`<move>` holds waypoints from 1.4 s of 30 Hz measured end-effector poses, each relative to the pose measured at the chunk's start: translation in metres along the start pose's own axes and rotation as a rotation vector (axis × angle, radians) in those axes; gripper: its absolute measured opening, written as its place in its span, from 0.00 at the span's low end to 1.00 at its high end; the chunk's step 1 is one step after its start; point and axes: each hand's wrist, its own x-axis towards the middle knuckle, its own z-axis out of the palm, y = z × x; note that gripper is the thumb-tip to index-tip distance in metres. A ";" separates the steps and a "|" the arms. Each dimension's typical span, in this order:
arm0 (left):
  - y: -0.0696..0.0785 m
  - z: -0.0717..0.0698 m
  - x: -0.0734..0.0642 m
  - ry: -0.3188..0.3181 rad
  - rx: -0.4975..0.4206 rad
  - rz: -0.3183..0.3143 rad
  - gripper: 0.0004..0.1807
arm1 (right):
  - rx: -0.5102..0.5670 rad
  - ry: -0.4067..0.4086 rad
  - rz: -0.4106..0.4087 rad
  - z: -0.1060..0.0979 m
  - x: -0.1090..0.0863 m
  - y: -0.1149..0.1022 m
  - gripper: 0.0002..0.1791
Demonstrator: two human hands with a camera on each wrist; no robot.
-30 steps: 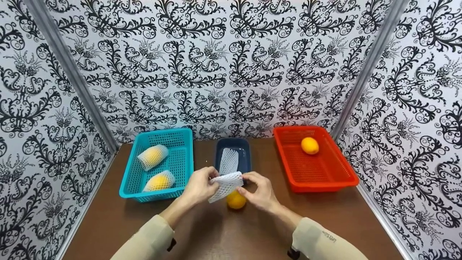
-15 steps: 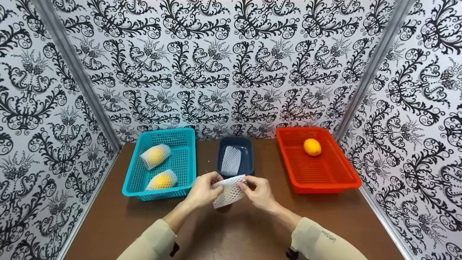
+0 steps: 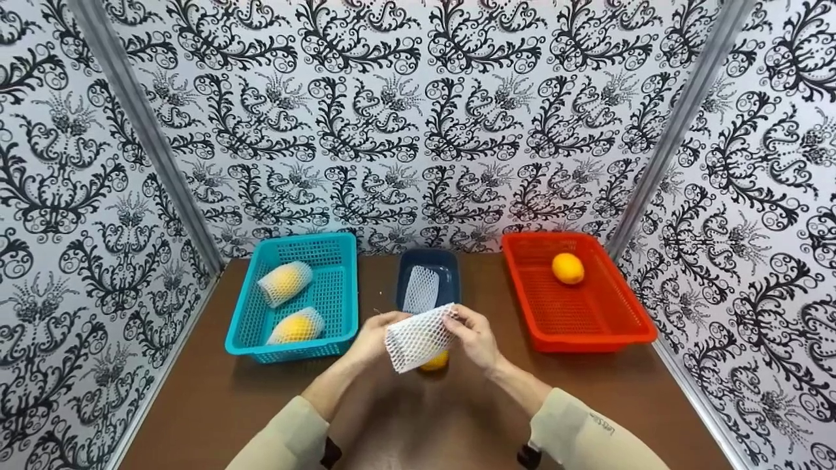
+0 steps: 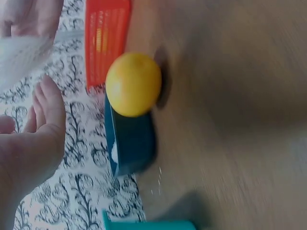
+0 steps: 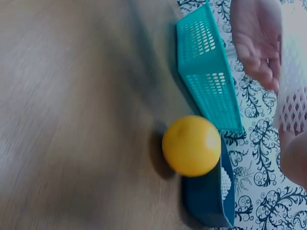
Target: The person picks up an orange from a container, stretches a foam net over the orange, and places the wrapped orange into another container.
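Note:
My right hand (image 3: 475, 336) pinches a white foam net sleeve (image 3: 418, 343) by its right end, thumb on the front. The sleeve hangs tilted above the table, its left end lower. My left hand (image 3: 371, 339) is beside the sleeve, fingers partly hidden behind it in the head view. From the left wrist, the left hand (image 4: 41, 139) shows extended fingers with a gap to the blurred sleeve (image 4: 21, 60). Below the hands, a round yellow-orange fruit (image 5: 192, 145) rests on the table, mostly covered by the sleeve in the head view.
A navy tub (image 3: 450, 277) behind the hands holds another foam net (image 3: 422, 289). At left, a teal basket (image 3: 334, 297) contains two net-wrapped fruits (image 3: 285, 284). The red basket (image 3: 555, 313) at right contains one bare yellow fruit (image 3: 568, 268). Patterned walls enclose the table (image 3: 457, 418).
Both hands gripped the sleeve before; the left fingers have since come off it. The sleeve has risen slightly and turned its broad side forward, and the fruit below shows again at its lower edge.

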 end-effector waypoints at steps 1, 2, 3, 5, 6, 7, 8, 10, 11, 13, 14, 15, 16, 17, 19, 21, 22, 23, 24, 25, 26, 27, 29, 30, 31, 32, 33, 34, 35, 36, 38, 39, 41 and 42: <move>0.000 0.004 0.001 -0.038 -0.021 0.027 0.23 | 0.052 -0.027 0.029 0.001 0.000 -0.001 0.13; -0.001 0.008 0.002 -0.074 -0.055 0.045 0.25 | 0.101 -0.052 0.060 0.001 0.001 -0.001 0.12; -0.001 0.013 0.004 -0.106 -0.099 0.046 0.25 | 0.140 -0.074 0.086 0.002 0.002 -0.002 0.12; 0.000 0.022 0.006 -0.147 -0.180 0.045 0.27 | 0.198 -0.114 0.128 0.004 0.003 -0.002 0.13; 0.002 0.027 0.006 -0.151 -0.222 0.030 0.27 | 0.218 -0.133 0.136 0.004 0.004 -0.002 0.14; 0.004 0.032 0.006 -0.135 -0.254 0.014 0.27 | 0.221 -0.142 0.137 0.004 0.005 -0.001 0.15; 0.005 0.037 0.006 -0.107 -0.288 -0.006 0.25 | 0.205 -0.144 0.126 0.005 0.006 0.000 0.15; 0.008 0.045 0.007 -0.027 -0.317 -0.007 0.19 | 0.184 -0.150 0.102 0.005 0.008 0.003 0.15; 0.009 0.048 0.007 0.017 -0.325 -0.004 0.16 | 0.184 -0.146 0.095 0.005 0.008 0.004 0.15; 0.008 0.051 0.009 0.109 -0.323 0.001 0.10 | 0.174 -0.129 0.090 0.005 0.009 0.005 0.15; 0.008 0.052 0.009 0.138 -0.339 -0.002 0.08 | 0.171 -0.118 0.092 0.005 0.009 0.005 0.14; 0.007 0.052 0.010 0.160 -0.353 -0.002 0.08 | 0.176 -0.109 0.100 0.005 0.010 0.005 0.14; 0.007 0.051 0.010 0.173 -0.373 -0.007 0.07 | 0.181 -0.099 0.104 0.005 0.010 0.005 0.15; 0.007 0.051 0.010 0.184 -0.392 -0.017 0.08 | 0.185 -0.084 0.110 0.005 0.010 0.005 0.17; 0.007 0.050 0.009 0.192 -0.437 -0.040 0.08 | 0.185 -0.054 0.108 0.004 0.010 0.006 0.17; 0.005 0.048 0.010 0.194 -0.474 -0.061 0.11 | 0.197 -0.017 0.124 0.004 0.009 0.008 0.20; 0.005 0.048 0.009 0.196 -0.483 -0.073 0.12 | 0.209 0.004 0.138 0.004 0.009 0.009 0.21; 0.004 0.048 0.009 0.198 -0.485 -0.084 0.13 | 0.216 0.030 0.156 0.005 0.008 0.009 0.22; 0.003 0.047 0.009 0.199 -0.490 -0.093 0.13 | 0.222 0.060 0.178 0.006 0.008 0.010 0.22; 0.001 0.047 0.009 0.201 -0.496 -0.103 0.14 | 0.222 0.091 0.205 0.008 0.009 0.010 0.22; 0.000 0.047 0.009 0.203 -0.501 -0.112 0.13 | 0.228 0.118 0.235 0.009 0.009 0.010 0.21; -0.002 0.046 0.010 0.206 -0.499 -0.122 0.13 | 0.226 0.142 0.264 0.011 0.010 0.011 0.20; -0.006 0.045 0.010 0.215 -0.492 -0.137 0.13 | 0.215 0.182 0.319 0.013 0.012 0.013 0.16; -0.008 0.045 0.010 0.219 -0.492 -0.144 0.13 | 0.208 0.196 0.345 0.015 0.014 0.015 0.15; -0.010 0.044 0.011 0.225 -0.487 -0.150 0.13 | 0.198 0.205 0.367 0.016 0.015 0.017 0.13; -0.012 0.043 0.012 0.235 -0.471 -0.150 0.14 | 0.175 0.209 0.385 0.016 0.016 0.019 0.12; -0.015 0.043 0.012 0.248 -0.452 -0.152 0.15 | 0.149 0.214 0.400 0.017 0.017 0.021 0.11; -0.016 0.042 0.013 0.263 -0.428 -0.152 0.15 | 0.127 0.218 0.406 0.018 0.018 0.024 0.11; -0.019 0.041 0.014 0.279 -0.397 -0.150 0.16 | 0.106 0.221 0.413 0.019 0.019 0.026 0.11; -0.020 0.039 0.015 0.299 -0.364 -0.154 0.16 | 0.089 0.224 0.417 0.020 0.020 0.029 0.10; -0.024 0.037 0.016 0.337 -0.285 -0.161 0.18 | 0.055 0.228 0.424 0.022 0.022 0.035 0.09; -0.026 0.036 0.017 0.354 -0.253 -0.170 0.18 | 0.050 0.234 0.430 0.023 0.023 0.038 0.09; -0.030 0.036 0.018 0.385 -0.183 -0.187 0.18 | 0.025 0.248 0.440 0.025 0.023 0.044 0.09; -0.032 0.036 0.018 0.401 -0.152 -0.199 0.18 | 0.002 0.260 0.442 0.025 0.023 0.048 0.10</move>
